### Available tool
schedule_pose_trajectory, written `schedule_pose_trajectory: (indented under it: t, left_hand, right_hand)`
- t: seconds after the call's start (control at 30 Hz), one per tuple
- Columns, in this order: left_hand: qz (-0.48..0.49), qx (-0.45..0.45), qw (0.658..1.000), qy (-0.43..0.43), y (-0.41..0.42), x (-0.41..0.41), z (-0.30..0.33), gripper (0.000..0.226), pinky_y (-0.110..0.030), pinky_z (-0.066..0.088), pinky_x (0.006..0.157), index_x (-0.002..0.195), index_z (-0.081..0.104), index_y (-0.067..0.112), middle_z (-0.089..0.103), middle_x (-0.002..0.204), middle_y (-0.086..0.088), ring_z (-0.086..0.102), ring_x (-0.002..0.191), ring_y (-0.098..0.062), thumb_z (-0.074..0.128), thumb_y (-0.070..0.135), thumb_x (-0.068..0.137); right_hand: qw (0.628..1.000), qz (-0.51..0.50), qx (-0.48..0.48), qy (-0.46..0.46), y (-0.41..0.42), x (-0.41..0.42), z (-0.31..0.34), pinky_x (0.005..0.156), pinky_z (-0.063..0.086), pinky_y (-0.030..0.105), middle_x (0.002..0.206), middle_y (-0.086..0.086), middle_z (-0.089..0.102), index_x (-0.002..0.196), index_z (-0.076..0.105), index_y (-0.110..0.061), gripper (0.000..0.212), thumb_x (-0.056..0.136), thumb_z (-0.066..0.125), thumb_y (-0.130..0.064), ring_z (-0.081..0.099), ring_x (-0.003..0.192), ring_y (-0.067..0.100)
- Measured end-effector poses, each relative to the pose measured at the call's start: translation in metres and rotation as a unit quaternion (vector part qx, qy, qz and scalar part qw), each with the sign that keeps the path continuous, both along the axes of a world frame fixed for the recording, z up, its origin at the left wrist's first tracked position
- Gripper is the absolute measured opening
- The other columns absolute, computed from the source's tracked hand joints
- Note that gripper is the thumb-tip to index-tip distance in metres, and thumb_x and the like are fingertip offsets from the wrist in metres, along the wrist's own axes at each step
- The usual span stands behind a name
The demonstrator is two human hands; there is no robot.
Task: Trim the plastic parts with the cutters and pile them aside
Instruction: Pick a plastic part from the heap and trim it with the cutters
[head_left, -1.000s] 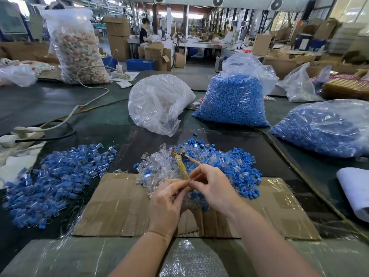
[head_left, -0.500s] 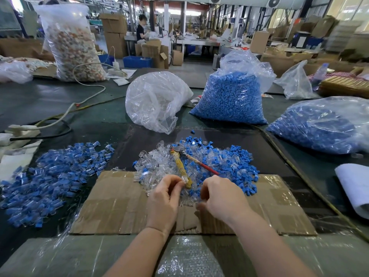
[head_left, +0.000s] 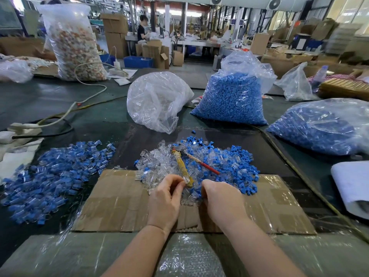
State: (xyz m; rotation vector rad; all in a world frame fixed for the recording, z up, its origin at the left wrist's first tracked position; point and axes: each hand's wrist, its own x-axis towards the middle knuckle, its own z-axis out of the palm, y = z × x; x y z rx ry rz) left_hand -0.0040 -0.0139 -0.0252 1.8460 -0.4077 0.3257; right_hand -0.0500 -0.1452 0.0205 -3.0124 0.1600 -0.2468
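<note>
A mixed heap of clear and blue plastic parts [head_left: 223,160] lies at the far edge of a cardboard sheet [head_left: 119,200]. On the heap rest the cutters [head_left: 182,164], with one yellow and one red handle, and neither hand touches them. My left hand [head_left: 165,198] pinches a clear plastic part [head_left: 186,179] between thumb and fingertips beside the end of the yellow handle. My right hand [head_left: 221,200] is knuckles up at the near edge of the heap. Its fingers curl down into the parts, and their tips are hidden. A separate pile of blue-and-clear parts [head_left: 56,172] lies to the left.
Behind the heap stand a clear bag [head_left: 157,100] and a bag of blue parts [head_left: 231,100]; another blue-filled bag [head_left: 319,126] lies right. A white roll [head_left: 351,186] sits at the right edge, and cables with a power strip [head_left: 24,126] at left.
My hands, which met in front of the cutters a second ago, have drawn apart. The right hand dropped to the heap's near edge; the left now holds a clear part.
</note>
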Motion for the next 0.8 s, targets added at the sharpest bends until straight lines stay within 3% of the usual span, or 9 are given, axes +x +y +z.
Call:
schedule_pose_trajectory:
  t: [0.2,0.4,0.67,0.8]
  left_hand:
    - [0.002,-0.006,1.000,0.004,0.000,0.000,-0.002,0.027,-0.008,0.046,0.068,0.080,0.058,0.037,0.065,0.075,0.015,0.060,0.074,0.001,0.066,0.012,0.084]
    - [0.006,-0.010,1.000,-0.002,-0.001,0.000,-0.002,0.028,-0.009,0.046,0.066,0.080,0.058,0.036,0.065,0.074,0.014,0.060,0.072,0.000,0.066,0.010,0.083]
    - [-0.001,-0.017,1.000,0.001,-0.001,-0.001,-0.001,0.028,-0.006,0.045,0.066,0.080,0.059,0.034,0.065,0.073,0.013,0.061,0.072,0.001,0.066,0.008,0.083]
    - [-0.003,-0.017,1.000,0.003,0.000,-0.002,-0.001,0.029,-0.006,0.046,0.067,0.081,0.058,0.036,0.065,0.074,0.014,0.061,0.073,0.002,0.066,0.008,0.084]
  right_hand:
    - [0.994,-0.044,0.094,-0.042,-0.005,0.001,-0.005,0.073,0.052,0.028,0.091,-0.010,0.066,0.096,0.057,-0.029,0.011,0.089,0.057,-0.021,0.061,0.087,0.011]
    - [0.994,-0.043,0.097,-0.040,-0.004,0.001,-0.007,0.074,0.051,0.026,0.095,-0.009,0.064,0.099,0.055,-0.030,0.014,0.087,0.062,-0.028,0.059,0.089,0.011]
    - [0.992,-0.060,0.088,-0.068,-0.001,0.001,-0.012,0.072,0.046,0.023,0.095,-0.008,0.064,0.107,0.056,-0.029,0.016,0.093,0.055,-0.020,0.056,0.088,0.010]
    - [0.988,-0.043,0.109,-0.104,-0.004,0.003,-0.012,0.084,0.043,0.022,0.104,-0.009,0.064,0.113,0.061,-0.026,0.023,0.095,0.053,-0.016,0.053,0.098,0.009]
